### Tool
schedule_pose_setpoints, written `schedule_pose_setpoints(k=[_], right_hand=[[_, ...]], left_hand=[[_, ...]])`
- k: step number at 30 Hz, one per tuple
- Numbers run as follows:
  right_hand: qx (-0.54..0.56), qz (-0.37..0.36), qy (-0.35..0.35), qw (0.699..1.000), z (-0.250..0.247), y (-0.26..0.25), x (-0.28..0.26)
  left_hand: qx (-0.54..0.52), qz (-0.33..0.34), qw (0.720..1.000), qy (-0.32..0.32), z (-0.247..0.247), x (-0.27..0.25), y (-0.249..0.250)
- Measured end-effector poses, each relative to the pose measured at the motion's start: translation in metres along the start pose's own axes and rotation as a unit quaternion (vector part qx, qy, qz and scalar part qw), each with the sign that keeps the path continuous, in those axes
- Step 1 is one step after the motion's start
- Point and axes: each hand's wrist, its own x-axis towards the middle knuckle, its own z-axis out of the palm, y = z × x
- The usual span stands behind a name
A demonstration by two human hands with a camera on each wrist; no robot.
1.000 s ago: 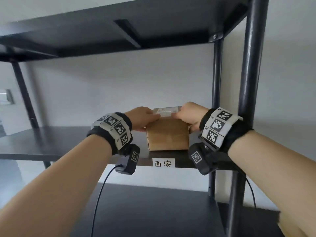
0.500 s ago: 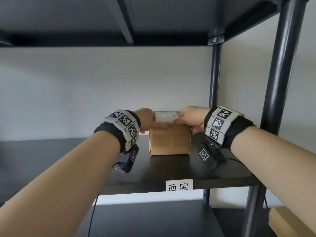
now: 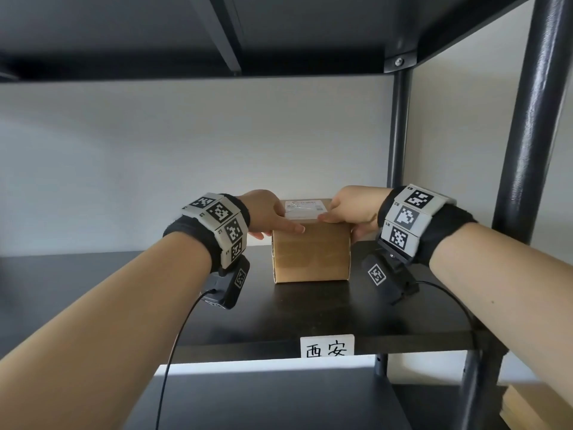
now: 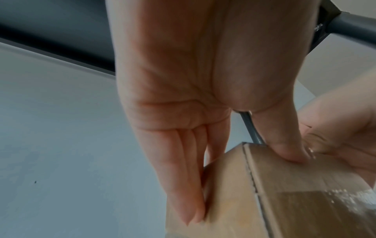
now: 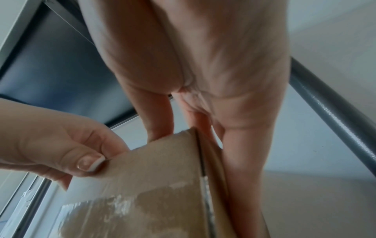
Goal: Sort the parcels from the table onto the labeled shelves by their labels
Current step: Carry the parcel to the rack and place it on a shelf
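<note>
Head view: I see my left hand (image 3: 263,212) and right hand (image 3: 350,209) gripping the brown cardboard parcel (image 3: 310,256) between them, thumbs on top, fingers on its sides; it rests on the black labeled shelf (image 3: 387,318).

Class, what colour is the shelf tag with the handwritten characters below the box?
White, with black characters; the shelf tag shows best in the head view.

black wristbands (image 3: 198,240); checkered marker tags (image 3: 406,217)
</note>
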Motion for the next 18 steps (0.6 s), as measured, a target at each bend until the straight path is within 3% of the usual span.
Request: schedule_pose_setpoints(k=[12,18], right_hand=[[-0.077,-0.048,0.033,0.995,0.0,0.002,0.003],[-0.07,-0.043,0.072,0.994,0.007,0.0,-0.01]], left_hand=[[0.023,-0.014,1.0,0.007,0.002,-0.01,0.006],[0.078,-0.008,0.993,0.089,0.003,-0.027,0.015]])
